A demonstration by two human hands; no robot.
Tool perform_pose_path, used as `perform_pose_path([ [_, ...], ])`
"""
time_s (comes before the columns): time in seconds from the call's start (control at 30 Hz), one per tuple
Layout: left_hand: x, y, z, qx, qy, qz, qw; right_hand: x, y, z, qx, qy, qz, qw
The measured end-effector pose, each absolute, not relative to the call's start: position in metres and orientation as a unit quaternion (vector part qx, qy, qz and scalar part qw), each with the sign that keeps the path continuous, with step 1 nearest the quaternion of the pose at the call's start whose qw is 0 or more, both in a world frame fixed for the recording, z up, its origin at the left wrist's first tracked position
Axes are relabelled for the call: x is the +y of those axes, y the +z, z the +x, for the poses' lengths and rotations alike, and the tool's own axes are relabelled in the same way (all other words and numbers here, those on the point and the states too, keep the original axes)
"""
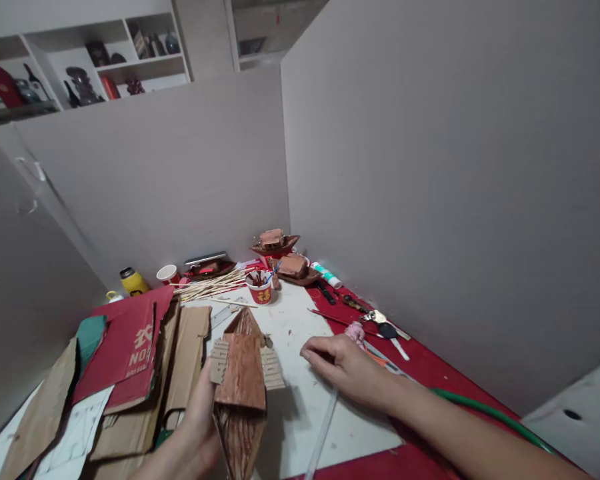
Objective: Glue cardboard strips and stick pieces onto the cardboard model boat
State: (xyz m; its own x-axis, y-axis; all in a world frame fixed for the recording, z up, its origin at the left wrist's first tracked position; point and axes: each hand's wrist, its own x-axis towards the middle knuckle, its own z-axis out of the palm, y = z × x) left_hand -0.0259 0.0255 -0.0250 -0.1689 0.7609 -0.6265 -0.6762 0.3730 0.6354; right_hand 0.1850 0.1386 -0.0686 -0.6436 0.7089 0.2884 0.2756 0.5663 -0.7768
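Note:
A small model boat (240,370) with a reddish-brown painted roof is gripped in my left hand (200,417), whose fingers are mostly hidden behind the hull. Pale corrugated cardboard pieces (273,369) jut out on both sides of the roof. To the right of the boat, my right hand (337,360) rests low over the white board, its thumb and forefinger curled together. Whatever may be between those fingertips is too small to make out. A translucent stick (323,437) lies beneath my right wrist.
Cardboard sheets (130,360) pile up at left. Behind are thin wooden sticks (213,287), a red paper cup (259,287) of brown paint with a brush, and other model boats (275,241). Keys (387,330), a pencil (325,313) and a green hose (490,413) lie at right, by the grey partition.

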Motion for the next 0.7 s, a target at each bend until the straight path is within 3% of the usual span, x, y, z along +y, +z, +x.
perform_pose_path([
  [0.33, 0.041, -0.064, -0.044, 0.481, 0.564, 0.051, 0.669, 0.157, -0.038, 0.181, -0.654, 0.536, -0.413, 0.338],
  [0.5, 0.039, -0.066, -0.049, 0.445, 0.571, 0.044, 0.689, 0.200, -0.006, 0.160, -0.582, 0.579, -0.438, 0.367],
  [0.7, 0.037, -0.074, -0.049, 0.410, 0.574, 0.045, 0.707, 0.253, -0.016, 0.119, -0.558, 0.595, -0.473, 0.332],
])
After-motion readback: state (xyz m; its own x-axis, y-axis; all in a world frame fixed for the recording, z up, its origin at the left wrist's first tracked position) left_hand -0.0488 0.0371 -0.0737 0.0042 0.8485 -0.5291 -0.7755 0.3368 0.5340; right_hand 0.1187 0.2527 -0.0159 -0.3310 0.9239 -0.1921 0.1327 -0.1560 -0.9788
